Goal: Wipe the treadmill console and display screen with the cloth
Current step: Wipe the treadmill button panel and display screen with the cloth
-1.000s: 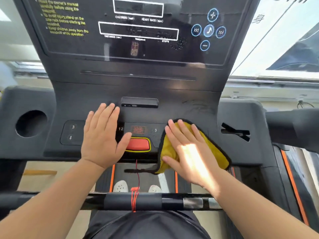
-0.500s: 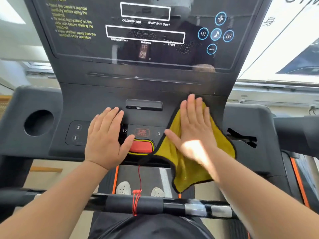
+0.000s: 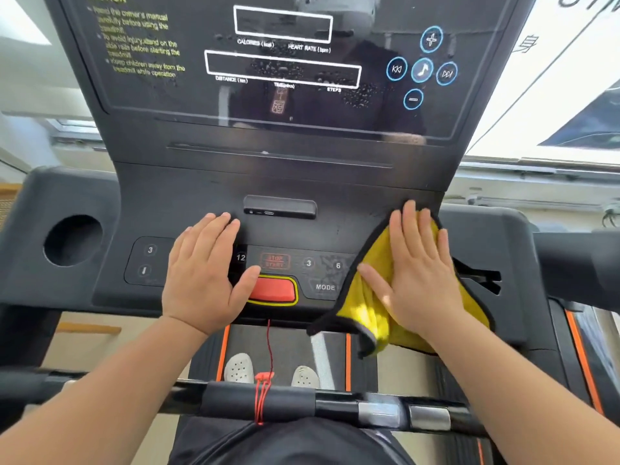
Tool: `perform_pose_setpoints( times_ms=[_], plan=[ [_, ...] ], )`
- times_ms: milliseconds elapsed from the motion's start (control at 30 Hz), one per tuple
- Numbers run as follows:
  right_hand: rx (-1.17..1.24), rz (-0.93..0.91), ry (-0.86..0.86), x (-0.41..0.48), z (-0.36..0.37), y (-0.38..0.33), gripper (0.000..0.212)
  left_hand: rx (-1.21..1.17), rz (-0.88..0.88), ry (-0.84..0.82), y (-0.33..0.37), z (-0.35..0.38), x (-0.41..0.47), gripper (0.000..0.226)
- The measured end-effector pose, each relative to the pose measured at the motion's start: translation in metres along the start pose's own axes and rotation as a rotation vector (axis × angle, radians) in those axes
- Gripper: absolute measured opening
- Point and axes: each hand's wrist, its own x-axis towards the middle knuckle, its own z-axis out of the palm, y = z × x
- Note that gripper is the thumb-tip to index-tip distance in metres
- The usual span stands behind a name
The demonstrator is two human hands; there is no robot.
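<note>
The black treadmill console (image 3: 188,196) fills the middle of the view, and its glossy display screen (image 3: 302,105) rises above it with specks on the glass. A yellow cloth (image 3: 372,317) with a black border lies on the right part of the console, its lower corner hanging over the front edge. My right hand (image 3: 419,273) presses flat on the cloth, fingers pointing up toward the screen's base. My left hand (image 3: 204,276) rests flat and empty on the console left of the red stop button (image 3: 273,290), thumb touching that button.
A round cup holder (image 3: 72,239) sits at the console's left end and a slotted recess (image 3: 479,276) at its right. A black handlebar (image 3: 302,402) crosses in front of me, with a red safety cord (image 3: 263,391) tied to it. White shoes (image 3: 239,367) stand on the belt below.
My right hand has slid the cloth up and to the right across the console, uncovering the 3, 6 and MODE keys. My left hand has stayed in place.
</note>
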Motion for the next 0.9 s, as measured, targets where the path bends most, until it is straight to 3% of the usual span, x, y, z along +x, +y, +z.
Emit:
perform_pose_setpoints(
  times_ms=[67, 200, 367, 533, 700, 800, 900],
  plan=[
    [0.002, 0.014, 0.021, 0.019, -0.006, -0.021, 0.102, 0.0, 0.001, -0.005, 0.0, 0.0, 0.0, 0.07],
    [0.002, -0.232, 0.039, 0.018, 0.0, -0.059, 0.093, 0.005, -0.006, -0.012, 0.0, 0.0, 0.0, 0.07],
    [0.005, -0.429, 0.055, -0.036, 0.02, -0.034, 0.08, -0.004, -0.005, -0.001, 0.0, 0.001, 0.001, 0.069],
    [-0.024, -0.139, -0.007, -0.025, 0.013, 0.008, 0.095, -0.01, 0.002, -0.003, 0.0, 0.0, 0.001, 0.07],
    [0.053, 0.065, 0.087, 0.025, -0.003, -0.011, 0.109, -0.006, 0.002, -0.014, 0.0, -0.001, 0.001, 0.069],
    [0.046, 0.0, 0.099, 0.039, -0.011, -0.037, 0.112, -0.004, 0.0, -0.014, 0.0, -0.001, 0.001, 0.069],
    [-0.044, -0.286, 0.042, 0.034, -0.009, -0.061, 0.105, -0.002, 0.005, -0.009, 0.0, -0.001, 0.001, 0.069]
  ],
)
